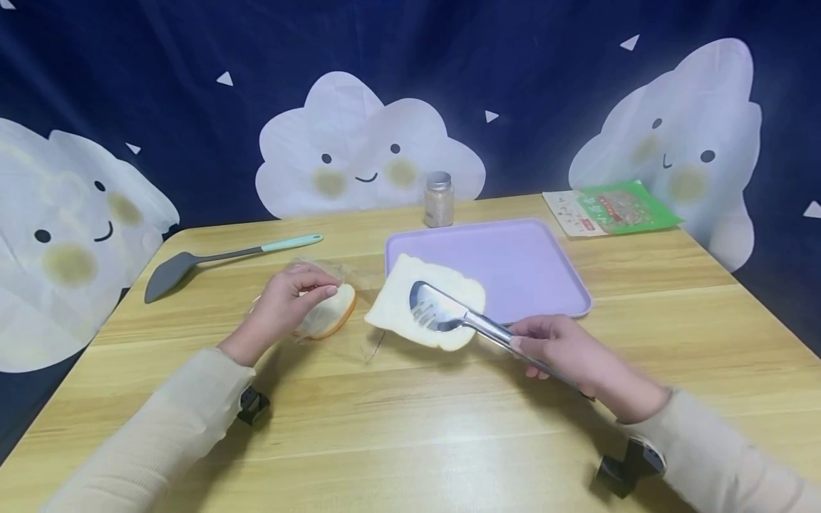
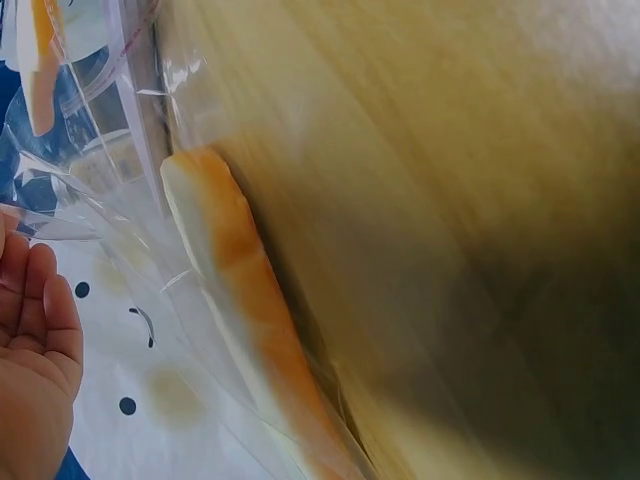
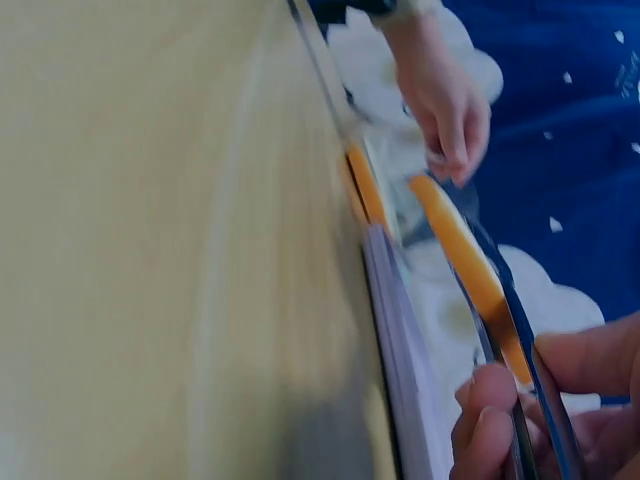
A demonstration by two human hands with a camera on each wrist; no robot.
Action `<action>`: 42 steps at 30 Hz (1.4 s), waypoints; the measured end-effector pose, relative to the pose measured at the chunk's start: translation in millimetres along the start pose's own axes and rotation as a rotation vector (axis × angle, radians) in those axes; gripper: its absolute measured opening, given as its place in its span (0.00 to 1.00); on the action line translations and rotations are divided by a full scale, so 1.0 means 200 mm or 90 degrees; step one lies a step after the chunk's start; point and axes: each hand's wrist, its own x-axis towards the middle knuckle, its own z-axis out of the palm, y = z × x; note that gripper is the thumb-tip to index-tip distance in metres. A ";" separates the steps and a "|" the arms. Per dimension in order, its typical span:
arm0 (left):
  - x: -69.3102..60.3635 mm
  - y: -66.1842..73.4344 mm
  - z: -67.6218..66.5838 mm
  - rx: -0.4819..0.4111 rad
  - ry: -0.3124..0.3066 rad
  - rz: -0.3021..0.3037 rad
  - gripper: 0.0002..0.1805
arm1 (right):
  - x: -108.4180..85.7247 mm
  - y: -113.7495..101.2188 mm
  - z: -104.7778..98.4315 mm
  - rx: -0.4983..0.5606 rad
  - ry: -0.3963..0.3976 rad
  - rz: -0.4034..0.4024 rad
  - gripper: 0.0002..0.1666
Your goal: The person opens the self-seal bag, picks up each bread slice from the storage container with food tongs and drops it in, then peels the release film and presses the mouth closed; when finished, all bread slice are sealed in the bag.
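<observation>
My right hand (image 1: 571,356) grips metal tongs (image 1: 494,331), which clamp a white slice of bread (image 1: 391,303) with a thin brown crust. The slice is held up at the near left corner of the purple tray (image 1: 519,263). In the right wrist view the tongs' arms lie on both faces of the slice (image 3: 465,255). My left hand (image 1: 282,310) pinches the edge of a clear plastic bag (image 2: 185,85), thumb against fingertips. Inside that bag, on the table, lies another bread slice (image 1: 333,313), seen edge-on in the left wrist view; the left hand partly hides it.
A spatula (image 1: 240,251) with a grey head and mint handle lies at the left. Behind the tray stands a small jar (image 1: 439,201) with a silver lid. A green and white packet (image 1: 612,208) lies at the back right of the wooden table (image 1: 410,442).
</observation>
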 end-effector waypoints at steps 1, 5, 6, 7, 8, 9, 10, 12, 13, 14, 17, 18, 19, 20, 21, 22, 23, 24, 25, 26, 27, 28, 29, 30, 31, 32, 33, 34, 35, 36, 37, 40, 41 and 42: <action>0.00 0.00 0.00 0.001 -0.001 0.001 0.06 | 0.00 0.00 0.02 0.003 0.002 0.002 0.16; 0.00 0.00 0.00 0.000 -0.003 0.002 0.06 | -0.01 -0.01 0.10 0.021 -0.002 0.016 0.14; 0.00 0.00 0.00 -0.002 -0.004 0.002 0.06 | -0.02 -0.01 0.12 0.025 -0.005 0.019 0.14; -0.01 0.00 0.00 -0.004 -0.004 0.002 0.06 | -0.02 -0.01 0.14 0.028 -0.010 0.020 0.15; -0.01 0.00 0.00 -0.005 -0.005 0.002 0.06 | -0.02 -0.02 0.16 0.031 -0.013 0.020 0.15; -0.01 0.00 0.00 -0.005 -0.005 0.003 0.06 | -0.02 -0.02 0.17 0.034 -0.017 0.020 0.15; -0.01 0.00 0.01 -0.005 -0.006 0.003 0.05 | -0.02 -0.02 0.18 0.036 -0.020 0.019 0.15; -0.01 -0.01 0.01 -0.005 -0.007 0.004 0.05 | -0.02 -0.02 0.19 0.036 -0.022 0.021 0.15; -0.01 -0.01 0.01 -0.005 -0.009 0.003 0.05 | -0.02 -0.02 0.20 0.035 -0.021 0.021 0.15; -0.01 -0.01 0.01 -0.003 -0.009 0.002 0.05 | -0.02 -0.02 0.20 0.033 -0.018 0.021 0.15; -0.01 -0.01 0.01 0.001 -0.011 -0.001 0.05 | -0.03 -0.03 0.19 0.021 -0.010 0.017 0.15; -0.01 0.00 0.01 0.002 -0.011 -0.002 0.05 | -0.03 -0.03 0.19 0.017 -0.008 0.014 0.14; -0.01 0.00 0.01 0.004 -0.010 -0.003 0.05 | -0.04 -0.03 0.19 0.014 -0.007 0.011 0.14; -0.01 0.00 0.01 0.005 -0.009 -0.001 0.05 | -0.04 -0.03 0.19 0.012 -0.007 0.008 0.14; -0.01 0.00 0.01 0.004 -0.007 -0.001 0.05 | -0.05 -0.03 0.19 0.011 -0.009 0.005 0.14; -0.01 0.00 0.01 0.004 -0.006 0.000 0.05 | -0.05 -0.03 0.19 0.013 -0.011 0.005 0.14; -0.01 0.01 0.01 0.002 -0.005 0.003 0.05 | -0.05 -0.03 0.20 0.018 -0.016 0.004 0.14; -0.01 0.01 0.01 0.000 -0.005 0.003 0.05 | -0.05 -0.03 0.20 0.023 -0.022 0.004 0.14; -0.01 0.01 0.01 0.000 -0.004 0.003 0.05 | -0.05 -0.03 0.20 0.029 -0.030 0.004 0.14; -0.01 0.01 0.01 -0.003 -0.005 0.005 0.05 | -0.05 -0.03 0.20 0.036 -0.037 0.005 0.15; -0.01 0.01 0.02 -0.005 -0.005 0.004 0.05 | -0.05 -0.03 0.20 0.044 -0.045 0.007 0.15; -0.01 0.00 0.02 -0.007 -0.006 0.005 0.05 | -0.05 -0.03 0.21 0.051 -0.054 0.011 0.16; -0.01 0.00 0.02 -0.010 -0.006 0.005 0.05 | -0.05 -0.03 0.21 0.059 -0.063 0.014 0.17; -0.01 0.00 0.02 -0.014 -0.007 0.006 0.05 | -0.05 -0.03 0.21 0.067 -0.072 0.020 0.17; -0.01 0.00 0.03 -0.017 -0.008 0.007 0.05 | -0.05 -0.03 0.21 0.076 -0.079 0.026 0.18; -0.02 0.00 0.03 -0.020 -0.008 0.008 0.05 | -0.05 -0.02 0.20 0.083 -0.085 0.033 0.18; -0.02 0.00 0.03 -0.022 -0.008 0.009 0.05 | -0.05 -0.02 0.20 0.093 -0.092 0.040 0.18; -0.02 -0.01 0.03 -0.023 -0.008 0.010 0.04 | -0.05 -0.02 0.20 0.101 -0.097 0.047 0.18; -0.02 -0.01 0.03 -0.024 -0.007 0.011 0.04 | -0.05 -0.02 0.20 0.109 -0.102 0.052 0.18; -0.02 -0.01 0.03 -0.025 -0.006 0.010 0.04 | -0.04 -0.02 0.19 0.116 -0.107 0.057 0.18; -0.02 -0.01 0.03 -0.025 -0.005 0.010 0.04 | -0.04 -0.02 0.19 0.122 -0.111 0.059 0.18; -0.02 -0.01 0.03 -0.025 -0.004 0.009 0.05 | -0.02 -0.01 0.18 0.128 -0.117 0.058 0.18; -0.02 -0.01 0.03 -0.025 -0.004 0.010 0.05 | -0.01 -0.01 0.18 0.127 -0.116 0.058 0.18; -0.02 -0.01 0.03 -0.026 -0.004 0.009 0.05 | 0.00 -0.01 0.17 0.125 -0.113 0.058 0.19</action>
